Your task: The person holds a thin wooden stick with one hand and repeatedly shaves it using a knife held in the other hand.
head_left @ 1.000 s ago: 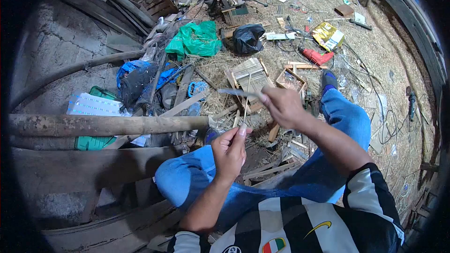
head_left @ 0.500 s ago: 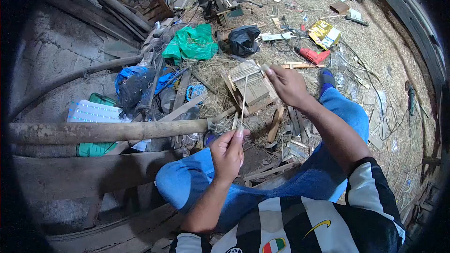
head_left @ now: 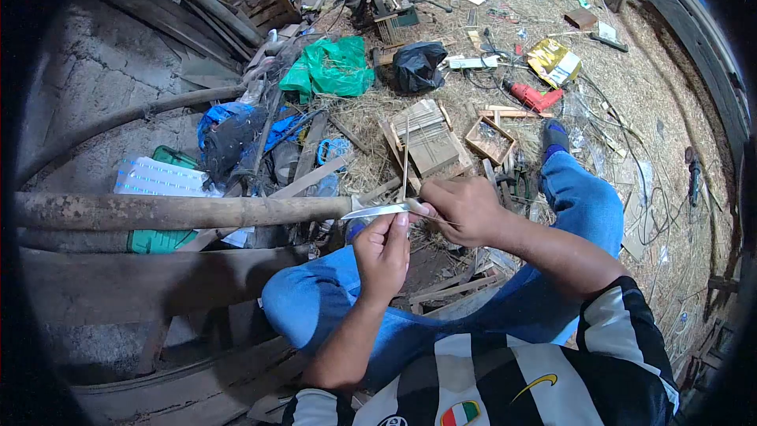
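A thin pale stick (head_left: pixel 406 170) stands up from the pinched thumb and fingers of my left hand (head_left: pixel 382 254). My right hand (head_left: pixel 465 209) is closed on a knife, its handle hidden in the fist. The knife's blade (head_left: pixel 382 210) points left and crosses the stick just above my left fingertips. Beyond my hands, a wooden frame with a bundle of thin sticks (head_left: pixel 426 138) lies on the ground. Right of it is a small wooden box (head_left: pixel 490 140) with small bits inside.
A bamboo pole (head_left: pixel 181 211) reaches in from the left. Farther off lie a green plastic bag (head_left: pixel 327 69), a black bag (head_left: pixel 419 65), a red drill (head_left: pixel 534 96) and a yellow packet (head_left: pixel 553 61). A dark tool (head_left: pixel 693 175) with a cable rests at the right.
My right hand has moved down and toward my left hand, bringing the blade from higher along the stick to its lower end. My left hand has stayed nearly still.
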A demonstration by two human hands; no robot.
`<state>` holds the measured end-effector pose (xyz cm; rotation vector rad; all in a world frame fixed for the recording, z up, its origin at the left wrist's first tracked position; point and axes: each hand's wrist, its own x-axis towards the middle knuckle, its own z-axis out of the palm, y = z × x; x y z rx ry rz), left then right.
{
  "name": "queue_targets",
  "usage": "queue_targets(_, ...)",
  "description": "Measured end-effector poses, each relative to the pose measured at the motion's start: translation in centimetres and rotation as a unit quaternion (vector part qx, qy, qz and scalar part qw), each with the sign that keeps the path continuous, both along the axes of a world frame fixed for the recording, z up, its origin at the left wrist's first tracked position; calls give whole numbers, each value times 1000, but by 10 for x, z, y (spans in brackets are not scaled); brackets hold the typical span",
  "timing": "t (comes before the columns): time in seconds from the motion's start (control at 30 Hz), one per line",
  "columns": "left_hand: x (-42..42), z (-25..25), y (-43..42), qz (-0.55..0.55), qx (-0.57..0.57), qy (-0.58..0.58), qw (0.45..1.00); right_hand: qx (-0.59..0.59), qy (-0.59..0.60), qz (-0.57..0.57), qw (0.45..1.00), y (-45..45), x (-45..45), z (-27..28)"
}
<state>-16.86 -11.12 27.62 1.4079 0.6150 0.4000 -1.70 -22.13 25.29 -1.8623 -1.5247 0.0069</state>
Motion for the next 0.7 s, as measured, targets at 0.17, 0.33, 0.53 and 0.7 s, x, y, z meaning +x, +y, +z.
queue_targets(0.17,-2,-5,1,-2,72,-1,997,-25,-46,-4,999,-2,8,7)
queue_targets(0.33,-4,-3,4,-17,41,41,998,-52,-19,-33,998,1,24,-8)
queue_targets(0.53,-8,-5,4,-27,-7,49,998,-100,-24,-130,986,6,46,-19)
queue_targets(0.7,-13,-9,8,-32,-1,47,998,-127,11,-126,984,5,51,-21)
